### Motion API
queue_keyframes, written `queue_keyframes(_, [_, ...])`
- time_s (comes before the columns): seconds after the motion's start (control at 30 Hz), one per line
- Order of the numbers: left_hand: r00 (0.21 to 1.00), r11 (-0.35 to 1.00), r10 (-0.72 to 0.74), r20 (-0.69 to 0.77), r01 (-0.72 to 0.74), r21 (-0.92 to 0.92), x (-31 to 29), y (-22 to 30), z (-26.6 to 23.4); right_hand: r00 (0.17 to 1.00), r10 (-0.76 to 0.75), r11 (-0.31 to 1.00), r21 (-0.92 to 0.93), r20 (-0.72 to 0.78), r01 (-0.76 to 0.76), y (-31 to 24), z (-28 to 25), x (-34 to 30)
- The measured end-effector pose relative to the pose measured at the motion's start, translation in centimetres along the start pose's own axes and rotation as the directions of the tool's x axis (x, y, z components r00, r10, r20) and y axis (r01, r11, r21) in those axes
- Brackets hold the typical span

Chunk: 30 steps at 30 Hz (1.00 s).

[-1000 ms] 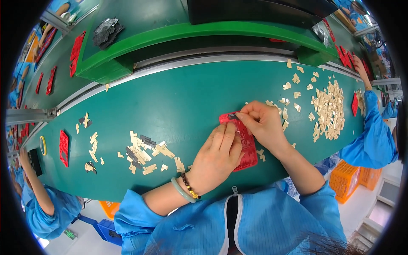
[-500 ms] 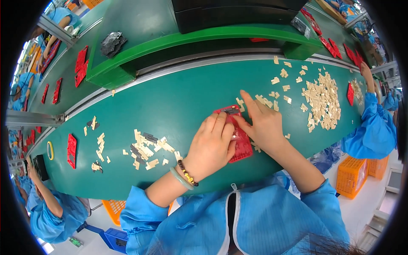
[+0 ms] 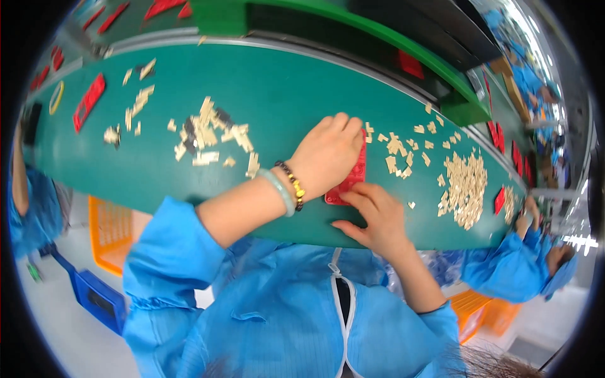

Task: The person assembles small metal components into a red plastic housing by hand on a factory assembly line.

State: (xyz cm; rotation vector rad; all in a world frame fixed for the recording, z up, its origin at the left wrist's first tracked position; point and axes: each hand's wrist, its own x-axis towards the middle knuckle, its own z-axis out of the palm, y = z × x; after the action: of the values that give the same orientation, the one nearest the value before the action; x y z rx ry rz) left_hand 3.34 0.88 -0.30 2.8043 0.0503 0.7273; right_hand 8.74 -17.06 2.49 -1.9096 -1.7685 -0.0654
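Note:
A red plastic tray-like part [image 3: 357, 171] with small moulded recesses lies on the green worktable [image 3: 283, 82] in front of me. My left hand [image 3: 331, 153], with a beaded bracelet and a pale bangle at the wrist, is curled over its left side and far end, hiding much of it. At the near right corner, the fingers of my right hand [image 3: 380, 219] touch the part, its thumb stretched apart toward me. Small cream pieces [image 3: 398, 151] lie loose beyond my right hand. Left of my left hand is a cluster of cream and dark grey strips [image 3: 205, 132].
A dense heap of cream pieces [image 3: 465, 186] sits at the right. Another red part [image 3: 89, 101] and a yellow ring [image 3: 57, 97] lie at the far left. A green raised shelf [image 3: 378, 38] runs along the back. Co-workers in blue sit at both sides, near orange crates [image 3: 104, 233].
The view has swung, shifting the whole scene. My right hand has moved from the red part's far end to its near corner, while my left hand now covers the far end.

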Motion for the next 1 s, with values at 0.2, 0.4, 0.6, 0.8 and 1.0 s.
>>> queue_keyframes(0.2, [0.980, 0.949, 0.131, 0.152, -0.168, 0.265, 0.3, 0.6, 0.1, 1.000, 0.031, 0.995, -0.092, 0.007, -0.030, 0.5, 1.6, -0.7])
queue_keyframes(0.4, [0.885, 0.912, 0.110, 0.452, -0.271, 0.308, 1.4, -0.4, -2.8, 0.995, 0.067, 0.996, -0.056, 0.076, -0.062, 0.1, 0.6, -0.3])
queue_keyframes(0.6, [0.946, 0.965, -0.240, -0.217, 0.257, 0.057, -8.4, -13.7, -11.6, 0.999, -0.002, 0.983, -0.181, -0.044, -0.006, 4.4, -1.6, 2.7])
queue_keyframes(0.8, [0.812, 0.817, -0.500, -0.303, 0.558, 0.147, -18.1, -20.3, -20.9, 0.977, 0.108, 0.795, -0.574, -0.183, -0.195, 18.4, 1.9, 16.2])
queue_keyframes(1.0, [0.827, 0.823, -0.546, -0.137, 0.560, 0.100, -16.4, -20.1, -18.3, 0.948, 0.278, 0.843, -0.434, -0.156, -0.319, 24.6, 1.2, 14.3])
